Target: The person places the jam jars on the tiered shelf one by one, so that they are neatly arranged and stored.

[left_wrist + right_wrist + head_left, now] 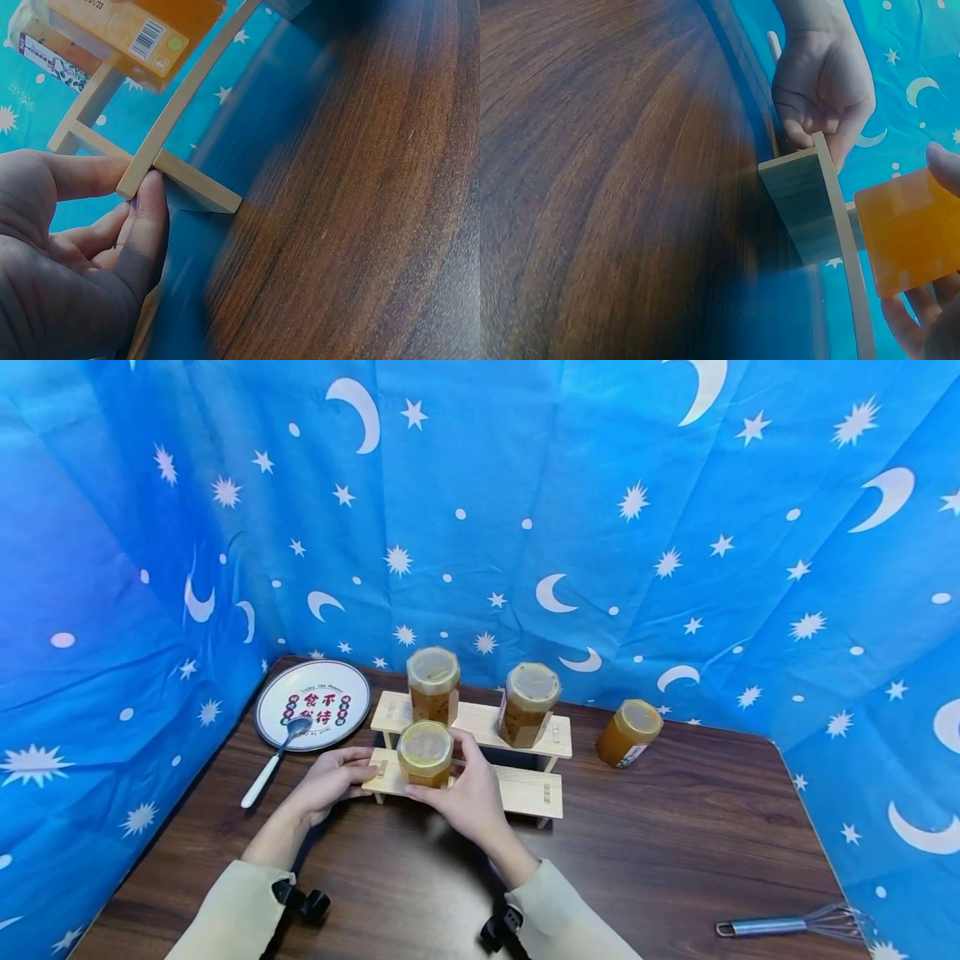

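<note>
From the head view, your right hand [468, 793] wraps its grip around the front jar [425, 754], which sits on the lower step of the wooden rack [525, 793], so the jar stays upright on that narrow board. Your left hand [330, 781] pinches the rack's left end, which looks like a way to keep the rack from sliding on the tabletop [637, 852]. Two more jars [433, 683] [527, 703] stand on the rack's upper step, and a fourth jar [628, 732] rests on the tabletop just right of the rack. Left of the rack lies a plate [313, 703] with a spoon [273, 762] propped on its rim; a whisk [795, 925] lies well apart, to the rack's right near the front edge.

Over to the left wrist view: your thumb [146, 225] presses the end of the step board [161, 142] with curled fingers behind it, a closed pinch on the wood. A labelled jar [127, 30] shows above.

Right wrist view now: the jar's orange side [907, 229] sits between your fingertips [911, 319] below and a finger above, a firm closed grip. Beyond the rack's end panel [799, 199], your other hand [821, 82] clamps the board's end.
</note>
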Demonstrator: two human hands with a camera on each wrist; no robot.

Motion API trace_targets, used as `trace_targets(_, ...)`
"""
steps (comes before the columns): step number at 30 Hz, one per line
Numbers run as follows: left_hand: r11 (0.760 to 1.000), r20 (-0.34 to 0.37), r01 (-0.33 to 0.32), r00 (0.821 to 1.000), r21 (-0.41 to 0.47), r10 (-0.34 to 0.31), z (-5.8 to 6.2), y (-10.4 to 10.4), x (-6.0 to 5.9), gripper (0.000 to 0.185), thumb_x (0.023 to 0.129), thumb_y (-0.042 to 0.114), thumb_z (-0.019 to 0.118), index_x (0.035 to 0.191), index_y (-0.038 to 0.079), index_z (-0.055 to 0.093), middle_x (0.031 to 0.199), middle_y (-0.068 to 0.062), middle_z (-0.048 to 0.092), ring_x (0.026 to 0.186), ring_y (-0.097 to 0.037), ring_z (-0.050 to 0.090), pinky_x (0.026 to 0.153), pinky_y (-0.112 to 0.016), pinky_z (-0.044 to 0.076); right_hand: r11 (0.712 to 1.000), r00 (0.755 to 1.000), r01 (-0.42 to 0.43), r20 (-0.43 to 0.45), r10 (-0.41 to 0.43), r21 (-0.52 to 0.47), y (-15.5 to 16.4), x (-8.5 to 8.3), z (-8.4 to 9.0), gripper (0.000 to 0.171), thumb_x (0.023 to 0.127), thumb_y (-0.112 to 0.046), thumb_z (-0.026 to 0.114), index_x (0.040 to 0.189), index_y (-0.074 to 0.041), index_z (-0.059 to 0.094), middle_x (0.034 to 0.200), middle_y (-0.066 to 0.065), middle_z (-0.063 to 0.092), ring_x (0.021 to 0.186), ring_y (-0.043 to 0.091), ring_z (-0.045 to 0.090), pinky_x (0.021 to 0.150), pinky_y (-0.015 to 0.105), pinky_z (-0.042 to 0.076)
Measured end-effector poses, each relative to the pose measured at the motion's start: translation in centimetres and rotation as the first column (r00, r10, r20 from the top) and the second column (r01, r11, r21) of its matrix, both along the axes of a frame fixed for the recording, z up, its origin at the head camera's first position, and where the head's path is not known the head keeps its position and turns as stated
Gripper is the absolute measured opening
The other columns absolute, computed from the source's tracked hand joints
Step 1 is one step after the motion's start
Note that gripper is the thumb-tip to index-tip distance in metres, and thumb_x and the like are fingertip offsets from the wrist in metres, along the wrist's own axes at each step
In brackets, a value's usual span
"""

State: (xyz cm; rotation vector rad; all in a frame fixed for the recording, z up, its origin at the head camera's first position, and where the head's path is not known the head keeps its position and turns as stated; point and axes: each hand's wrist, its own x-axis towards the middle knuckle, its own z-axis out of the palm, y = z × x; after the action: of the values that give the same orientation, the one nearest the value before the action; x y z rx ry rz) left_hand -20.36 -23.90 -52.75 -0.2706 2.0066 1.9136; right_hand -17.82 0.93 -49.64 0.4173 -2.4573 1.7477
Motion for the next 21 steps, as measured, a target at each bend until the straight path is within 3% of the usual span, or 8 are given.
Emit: trace_targets(21, 1.0, -0.002, 0.007, 1.0, -0.001, -0.007, 0.17, 0.02, 0.09, 0.058, 0.101, 0.009, 0.065, 0.15, -0.009, 0.042, 0.137, -0.024, 0.057, 0.096, -0.016, 0.068, 0.078, -0.028, 0.06, 0.999, 0.999, -0.028, 0.033, 0.029, -0.02, -0.23, 0.17, -0.34, 0.086, 0.073, -0.025, 0.098, 0.146, -0.022, 0.051, 0.132, -0.007, 0.062, 0.121, 0.014, 0.059, 0.099, 0.039, 0.054)
